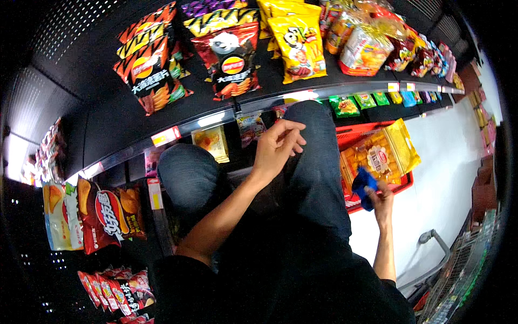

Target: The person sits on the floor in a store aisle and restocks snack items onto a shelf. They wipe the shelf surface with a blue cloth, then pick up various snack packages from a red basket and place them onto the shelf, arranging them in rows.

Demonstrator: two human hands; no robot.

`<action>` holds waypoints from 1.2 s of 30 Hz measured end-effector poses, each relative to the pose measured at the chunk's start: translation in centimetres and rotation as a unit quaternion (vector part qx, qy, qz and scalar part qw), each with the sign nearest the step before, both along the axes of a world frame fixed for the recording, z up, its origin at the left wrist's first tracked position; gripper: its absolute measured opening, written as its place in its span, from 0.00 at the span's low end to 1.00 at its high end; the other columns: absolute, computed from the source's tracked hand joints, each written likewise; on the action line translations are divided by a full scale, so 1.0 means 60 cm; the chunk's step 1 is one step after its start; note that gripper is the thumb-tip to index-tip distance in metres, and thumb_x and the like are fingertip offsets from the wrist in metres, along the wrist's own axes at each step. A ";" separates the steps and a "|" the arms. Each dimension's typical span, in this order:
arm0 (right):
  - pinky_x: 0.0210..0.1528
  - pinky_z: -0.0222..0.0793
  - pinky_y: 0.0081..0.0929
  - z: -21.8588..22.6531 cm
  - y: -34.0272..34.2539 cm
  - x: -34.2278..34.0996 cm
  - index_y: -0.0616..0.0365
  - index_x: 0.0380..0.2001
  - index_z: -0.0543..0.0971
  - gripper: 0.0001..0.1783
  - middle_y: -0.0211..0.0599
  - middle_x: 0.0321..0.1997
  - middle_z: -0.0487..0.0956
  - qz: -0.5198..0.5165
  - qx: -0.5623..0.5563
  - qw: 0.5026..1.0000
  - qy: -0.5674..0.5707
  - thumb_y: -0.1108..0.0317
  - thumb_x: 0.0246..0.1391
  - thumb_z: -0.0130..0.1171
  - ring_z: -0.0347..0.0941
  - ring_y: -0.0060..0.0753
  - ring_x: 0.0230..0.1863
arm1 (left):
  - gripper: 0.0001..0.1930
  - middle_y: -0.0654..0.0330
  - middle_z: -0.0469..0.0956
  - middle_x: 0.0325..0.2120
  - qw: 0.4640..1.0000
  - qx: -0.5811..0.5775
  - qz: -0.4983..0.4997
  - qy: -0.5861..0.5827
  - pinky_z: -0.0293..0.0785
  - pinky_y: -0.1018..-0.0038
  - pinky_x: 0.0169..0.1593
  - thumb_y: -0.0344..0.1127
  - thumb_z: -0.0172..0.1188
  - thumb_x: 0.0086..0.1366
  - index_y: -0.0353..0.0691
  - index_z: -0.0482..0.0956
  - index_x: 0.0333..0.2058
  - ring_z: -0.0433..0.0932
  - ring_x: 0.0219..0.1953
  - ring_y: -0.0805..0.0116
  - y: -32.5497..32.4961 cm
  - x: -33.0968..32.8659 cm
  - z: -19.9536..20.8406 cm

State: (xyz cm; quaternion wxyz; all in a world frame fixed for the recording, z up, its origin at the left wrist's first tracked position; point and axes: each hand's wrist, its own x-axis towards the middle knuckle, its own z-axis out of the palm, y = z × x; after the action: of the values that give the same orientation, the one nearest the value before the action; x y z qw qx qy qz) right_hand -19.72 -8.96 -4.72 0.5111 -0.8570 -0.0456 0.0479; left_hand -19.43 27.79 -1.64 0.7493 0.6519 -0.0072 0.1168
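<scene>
Blue bundle (pixel 365 186), soft and crumpled, hangs from your right hand (pixel 383 202) at the near part of a red basket (pixel 350 132) beside your right leg. Blur hides what it is; it may be a cloth or a limp packet. Your right fingers are drawn in and pinch it by its near side, while your left hand (pixel 278 147) hangs near your right knee (pixel 315 146), its fingers loosely curled, half spread, with nothing visible in them. (Whether they brush the denim, you cannot tell from above.)

To handle the bundle well there, judge the grip by feel: pinch firmly enough to keep hold of the limp folds, lightly enough not to crush whatever they may wrap. Keep your wrist lifted over the rim and let the loose folds hang free, since they could catch on the basket's edge. Your idle left hand could steady the rim if the basket slides.

Inside the basket, a gold-ended bag (pixel 380 156) with a clear middle lies at a slant, packed with orange-brown pieces, its far gold end jutting past the rim; the bundle covers part of its near side. Ahead of you, a black shelf (pixel 97 124) carries puffed snack bags, among them a red-and-black one with a panda (pixel 229 62) and a yellow one (pixel 298 46). To your lower right stands a wire cart (pixel 458 275), its contents too dim to name.
</scene>
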 end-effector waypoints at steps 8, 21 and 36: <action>0.40 0.66 0.19 0.176 0.302 0.060 0.63 0.44 0.78 0.11 0.26 0.35 0.75 0.124 0.076 0.977 -0.156 0.68 0.63 0.58 0.68 0.18 0.37 | 0.12 0.58 0.80 0.34 0.954 -0.150 0.255 -0.044 0.74 0.79 0.31 0.36 0.52 0.73 0.36 0.75 0.50 0.78 0.29 0.74 0.094 -0.043 -0.027; 0.35 0.74 0.37 0.076 0.716 0.069 0.59 0.46 0.78 0.18 0.42 0.40 0.72 0.267 -0.092 0.882 -0.378 0.66 0.53 0.65 0.77 0.46 0.36 | 0.10 0.62 0.77 0.29 0.896 -0.122 0.408 -0.127 0.69 0.82 0.28 0.37 0.50 0.74 0.37 0.73 0.46 0.72 0.25 0.79 0.166 -0.133 0.033; 0.34 0.77 0.40 0.031 0.985 -0.004 0.62 0.32 0.77 0.14 0.47 0.39 0.71 0.467 -0.128 0.794 -0.367 0.60 0.55 0.61 0.78 0.48 0.33 | 0.07 0.58 0.77 0.25 0.871 -0.094 0.459 -0.148 0.70 0.80 0.31 0.30 0.50 0.72 0.33 0.72 0.44 0.73 0.25 0.75 0.178 -0.160 0.055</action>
State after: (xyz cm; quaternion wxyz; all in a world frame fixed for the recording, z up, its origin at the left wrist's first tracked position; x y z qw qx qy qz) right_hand -19.99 50.13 -2.86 0.2568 -0.7425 -0.6178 -0.0322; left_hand -29.02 38.47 1.64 0.6589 0.4835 0.1933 0.5428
